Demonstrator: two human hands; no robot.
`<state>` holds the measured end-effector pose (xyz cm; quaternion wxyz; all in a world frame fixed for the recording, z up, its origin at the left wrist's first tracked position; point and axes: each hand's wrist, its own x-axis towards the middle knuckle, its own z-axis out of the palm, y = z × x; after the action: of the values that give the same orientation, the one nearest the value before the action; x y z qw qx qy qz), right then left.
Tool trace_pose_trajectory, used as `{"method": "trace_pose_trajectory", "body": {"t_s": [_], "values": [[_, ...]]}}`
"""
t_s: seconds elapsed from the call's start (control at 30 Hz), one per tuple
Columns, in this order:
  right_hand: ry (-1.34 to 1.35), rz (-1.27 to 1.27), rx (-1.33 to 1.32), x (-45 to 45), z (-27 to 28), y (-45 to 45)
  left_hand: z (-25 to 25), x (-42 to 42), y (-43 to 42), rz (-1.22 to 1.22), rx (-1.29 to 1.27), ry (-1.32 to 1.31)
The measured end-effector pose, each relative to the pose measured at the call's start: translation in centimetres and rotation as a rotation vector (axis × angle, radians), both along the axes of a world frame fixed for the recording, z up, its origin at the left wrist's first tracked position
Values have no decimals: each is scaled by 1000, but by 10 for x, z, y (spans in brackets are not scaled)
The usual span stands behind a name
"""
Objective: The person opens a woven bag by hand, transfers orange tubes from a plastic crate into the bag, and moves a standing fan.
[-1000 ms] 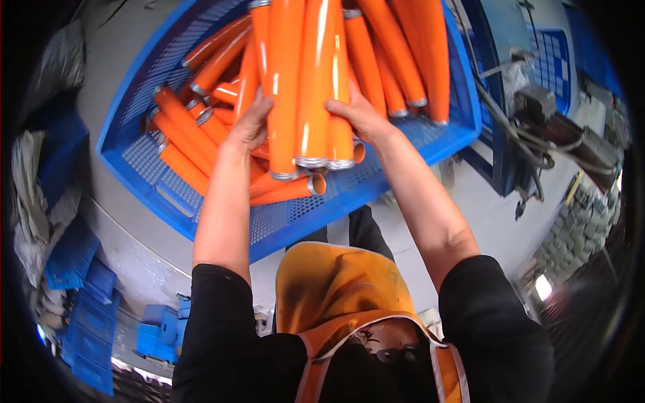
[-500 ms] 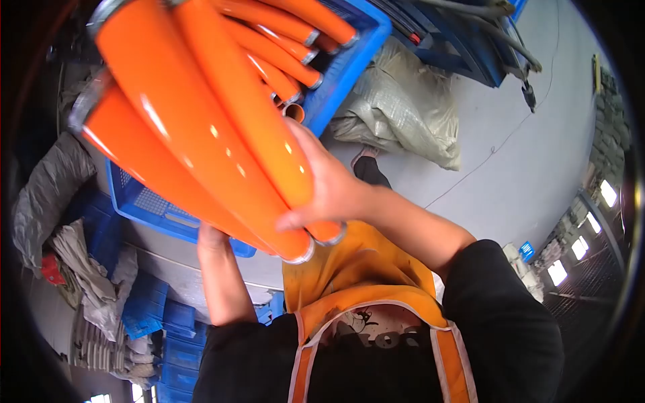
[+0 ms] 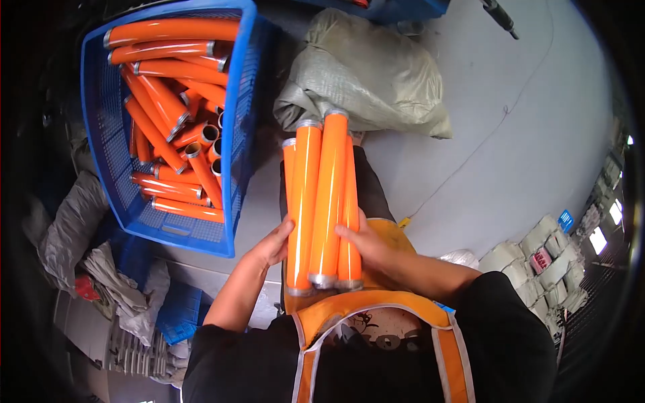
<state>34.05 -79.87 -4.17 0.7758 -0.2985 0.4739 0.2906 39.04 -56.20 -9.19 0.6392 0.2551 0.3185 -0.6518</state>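
Blue crate is the landmark. Bundle of orange tubes is held just right of it, outside the rim, over the person's lap and apron. At least four tubes, side by side, long axes running away from the body, ends roughly level but staggered. Pale metallic-looking bands at the ends.

Left hand presses the bundle's crate-facing side; right hand presses the side farther from the crate, thumb over the front. Both hands' grip is closed in on the bundle, squeezing inward from opposite sides, probably because the tubes look loose and smooth and would roll apart. Hold is nearer the body-side ends; fingers behind can't be seen. No strap visible around the tubes.

More tubes lie inside the crate: several across its far part, the rest at mixed angles, some ends facing up. Looks like a loose pile, walls keeping them in.

Pale sack right of the crate, slumped on the floor, just beyond the bundle's far ends; contact unclear. Thin cord farther right of the crate.
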Motion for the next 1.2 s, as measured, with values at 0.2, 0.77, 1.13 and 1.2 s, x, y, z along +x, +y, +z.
{"method": "trace_pose_trajectory", "body": {"t_s": [0.2, 0.77, 1.13, 1.2], "values": [[246, -19, 85, 10, -90, -74, -75, -3, -86, 40, 157, 202], [-526, 1123, -296, 254, -253, -267, -234, 95, -293, 713, 173, -323], [-996, 1247, -1691, 190, -274, -272, -254, 135, -298, 426, 487, -177], [-940, 1131, -1680, 172, -283, -282, -262, 137, -295, 410, 471, -129]]}}
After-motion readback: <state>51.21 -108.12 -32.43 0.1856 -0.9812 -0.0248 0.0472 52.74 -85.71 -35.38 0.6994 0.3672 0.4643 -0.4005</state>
